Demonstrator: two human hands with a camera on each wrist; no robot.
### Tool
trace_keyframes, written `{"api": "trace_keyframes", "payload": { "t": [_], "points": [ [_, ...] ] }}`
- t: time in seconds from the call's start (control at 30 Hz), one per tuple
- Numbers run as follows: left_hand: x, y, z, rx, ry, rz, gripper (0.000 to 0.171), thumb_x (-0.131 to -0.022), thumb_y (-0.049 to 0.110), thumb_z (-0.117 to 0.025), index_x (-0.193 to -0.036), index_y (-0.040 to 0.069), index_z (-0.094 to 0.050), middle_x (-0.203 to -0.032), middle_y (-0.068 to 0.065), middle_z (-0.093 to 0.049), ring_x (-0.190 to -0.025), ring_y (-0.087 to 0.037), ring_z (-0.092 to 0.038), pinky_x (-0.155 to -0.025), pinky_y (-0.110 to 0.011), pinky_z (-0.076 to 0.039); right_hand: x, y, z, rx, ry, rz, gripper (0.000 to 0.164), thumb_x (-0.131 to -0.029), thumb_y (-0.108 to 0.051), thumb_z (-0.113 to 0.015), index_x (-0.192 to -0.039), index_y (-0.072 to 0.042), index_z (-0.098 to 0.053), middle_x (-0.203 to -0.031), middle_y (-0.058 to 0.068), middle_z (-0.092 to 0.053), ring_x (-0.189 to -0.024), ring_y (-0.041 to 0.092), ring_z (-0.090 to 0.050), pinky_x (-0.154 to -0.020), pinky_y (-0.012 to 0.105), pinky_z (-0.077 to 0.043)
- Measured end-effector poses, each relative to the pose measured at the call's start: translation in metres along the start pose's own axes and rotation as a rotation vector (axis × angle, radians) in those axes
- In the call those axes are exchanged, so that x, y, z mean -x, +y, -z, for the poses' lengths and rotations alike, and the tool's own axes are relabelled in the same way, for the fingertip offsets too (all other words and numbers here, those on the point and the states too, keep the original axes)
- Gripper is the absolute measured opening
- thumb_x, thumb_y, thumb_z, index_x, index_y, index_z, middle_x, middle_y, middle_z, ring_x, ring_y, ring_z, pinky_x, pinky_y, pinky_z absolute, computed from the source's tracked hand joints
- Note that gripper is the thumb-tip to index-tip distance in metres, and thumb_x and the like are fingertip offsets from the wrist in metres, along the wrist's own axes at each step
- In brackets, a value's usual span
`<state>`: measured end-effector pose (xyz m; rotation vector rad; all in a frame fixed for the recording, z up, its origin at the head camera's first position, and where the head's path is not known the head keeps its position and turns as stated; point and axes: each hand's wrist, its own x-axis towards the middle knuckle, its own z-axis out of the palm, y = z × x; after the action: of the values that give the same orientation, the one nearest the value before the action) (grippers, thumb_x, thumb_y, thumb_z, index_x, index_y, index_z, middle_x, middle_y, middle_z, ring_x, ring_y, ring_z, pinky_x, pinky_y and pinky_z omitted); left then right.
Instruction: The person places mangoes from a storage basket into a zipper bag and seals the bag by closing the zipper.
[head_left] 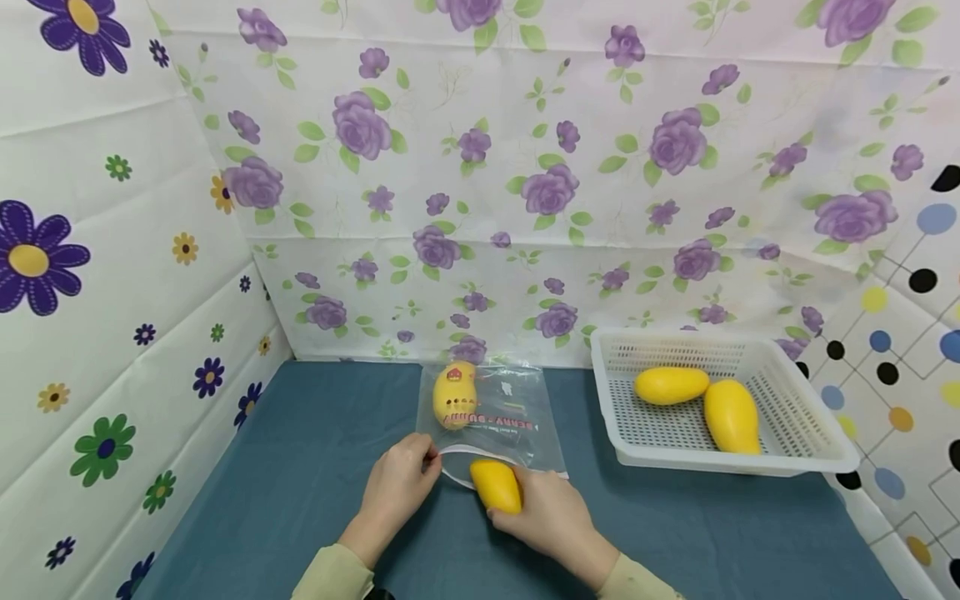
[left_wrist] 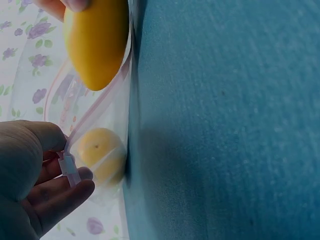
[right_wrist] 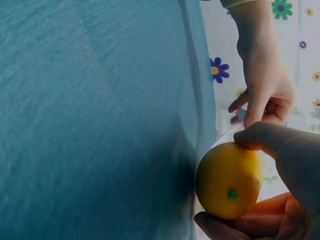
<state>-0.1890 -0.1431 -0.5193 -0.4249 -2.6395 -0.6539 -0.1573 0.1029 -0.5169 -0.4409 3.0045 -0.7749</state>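
Note:
A clear zip bag (head_left: pixel 536 446) with pink print lies flat, its open mouth towards me. Inside it, near the back, is one yellow mango (head_left: pixel 454 393). My left hand (head_left: pixel 401 479) pinches the left corner of the bag's mouth, at the white zip slider (left_wrist: pixel 67 166) in the left wrist view. A second yellow mango (head_left: pixel 496 486) is in my right hand (head_left: pixel 553 510), thumb on one side and fingers on the other. This mango is at the bag's mouth, its narrow end overlapping the opening. The right wrist view shows a green spot (right_wrist: pixel 232 194) on its near end.
To the right stands a white plastic basket (head_left: pixel 720 460) with two more yellow mangoes, one lying crosswise (head_left: pixel 671 386) and one pointing forward (head_left: pixel 732 417). A blue cloth (head_left: pixel 337 417) covers the table. Flower-patterned sheets (head_left: pixel 480 192) close in the back and left; a dotted one hangs right.

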Motion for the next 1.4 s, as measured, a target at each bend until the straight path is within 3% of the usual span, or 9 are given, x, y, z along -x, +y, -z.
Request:
{"api": "trace_keyframes", "payload": {
  "t": [0.13, 0.3, 0.4, 0.53, 0.63, 0.7, 0.8, 0.93, 1.4],
  "points": [
    [-0.001, 0.002, 0.000, 0.001, 0.010, -0.007, 0.028, -0.087, 0.007, -0.088, -0.080, 0.020, -0.064, -0.075, 0.010, -0.054, -0.061, -0.004, -0.048, -0.056, -0.024, -0.046, 0.000, -0.004, -0.002, -0.003, 0.016, -0.009, 0.052, -0.083, -0.048, -0.086, -0.114, -0.010, -0.071, -0.072, -0.006, -0.057, -0.055, 0.011, -0.049, -0.050, 0.032, -0.041],
    [0.000, 0.002, 0.000, 0.001, 0.021, -0.014, 0.028, -0.087, 0.007, -0.088, -0.081, 0.019, -0.064, -0.076, 0.009, -0.054, -0.062, -0.004, -0.048, -0.057, -0.024, -0.047, 0.001, -0.008, -0.002, 0.015, 0.030, 0.003, 0.076, -0.088, -0.051, -0.085, -0.144, -0.005, -0.061, -0.075, -0.001, -0.063, -0.056, 0.010, -0.050, -0.050, 0.033, -0.043],
    [0.000, 0.002, 0.000, 0.002, 0.023, -0.015, 0.028, -0.087, 0.007, -0.088, -0.081, 0.019, -0.064, -0.076, 0.009, -0.055, -0.062, -0.005, -0.049, -0.057, -0.024, -0.047, 0.002, -0.009, -0.001, -0.001, 0.019, 0.026, 0.081, -0.089, -0.049, -0.085, -0.152, -0.007, -0.056, -0.075, 0.001, -0.065, -0.056, 0.010, -0.052, -0.051, 0.034, -0.044],
    [0.000, 0.003, 0.000, 0.004, 0.011, -0.008, 0.027, -0.088, 0.007, -0.088, -0.081, 0.019, -0.064, -0.076, 0.009, -0.055, -0.062, -0.004, -0.049, -0.058, -0.024, -0.048, 0.003, -0.011, 0.000, -0.034, -0.051, 0.030, 0.085, -0.085, -0.043, -0.088, -0.155, -0.008, -0.054, -0.105, 0.013, -0.075, -0.066, 0.013, -0.059, -0.060, 0.037, -0.051],
    [-0.001, 0.002, 0.001, 0.005, -0.007, 0.003, 0.027, -0.088, 0.007, -0.087, -0.081, 0.019, -0.064, -0.076, 0.009, -0.054, -0.062, -0.004, -0.048, -0.058, -0.024, -0.047, 0.003, -0.013, 0.002, -0.036, -0.108, 0.034, 0.086, -0.080, -0.034, -0.089, -0.156, -0.012, -0.054, -0.128, 0.023, -0.070, -0.073, 0.016, -0.061, -0.065, 0.039, -0.054],
    [-0.002, 0.002, 0.001, 0.004, -0.020, 0.012, 0.028, -0.088, 0.007, -0.087, -0.080, 0.019, -0.064, -0.075, 0.009, -0.054, -0.062, -0.004, -0.047, -0.057, -0.024, -0.046, 0.004, -0.015, 0.003, -0.041, -0.130, 0.049, 0.085, -0.079, -0.028, -0.089, -0.156, -0.016, -0.055, -0.122, 0.022, -0.070, -0.071, 0.016, -0.060, -0.064, 0.038, -0.053],
    [-0.001, 0.001, 0.001, 0.001, -0.022, 0.017, 0.028, -0.088, 0.007, -0.088, -0.080, 0.019, -0.064, -0.075, 0.009, -0.053, -0.062, -0.004, -0.047, -0.057, -0.024, -0.046, 0.004, -0.017, 0.003, -0.020, -0.131, 0.086, 0.077, -0.084, -0.026, -0.088, -0.154, -0.020, -0.058, -0.097, 0.008, -0.071, -0.064, 0.011, -0.056, -0.060, 0.033, -0.050],
    [0.000, 0.000, 0.001, -0.002, -0.007, 0.006, 0.027, -0.087, 0.007, -0.088, -0.080, 0.018, -0.064, -0.075, 0.009, -0.055, -0.062, -0.004, -0.048, -0.057, -0.024, -0.046, 0.003, -0.021, 0.000, 0.030, -0.074, 0.137, 0.061, -0.093, -0.029, -0.086, -0.149, -0.021, -0.064, -0.077, -0.001, -0.065, -0.058, 0.008, -0.052, -0.056, 0.030, -0.047],
    [-0.001, -0.001, 0.002, -0.004, -0.015, 0.013, 0.027, -0.088, 0.007, -0.087, -0.080, 0.019, -0.064, -0.075, 0.009, -0.056, -0.061, -0.003, -0.048, -0.056, -0.025, -0.045, -0.011, -0.025, -0.016, 0.265, 0.158, 0.200, 0.039, -0.093, -0.033, -0.086, -0.129, -0.021, -0.075, -0.074, 0.001, -0.069, -0.055, 0.015, -0.062, -0.049, 0.035, -0.050]
  ]
}}
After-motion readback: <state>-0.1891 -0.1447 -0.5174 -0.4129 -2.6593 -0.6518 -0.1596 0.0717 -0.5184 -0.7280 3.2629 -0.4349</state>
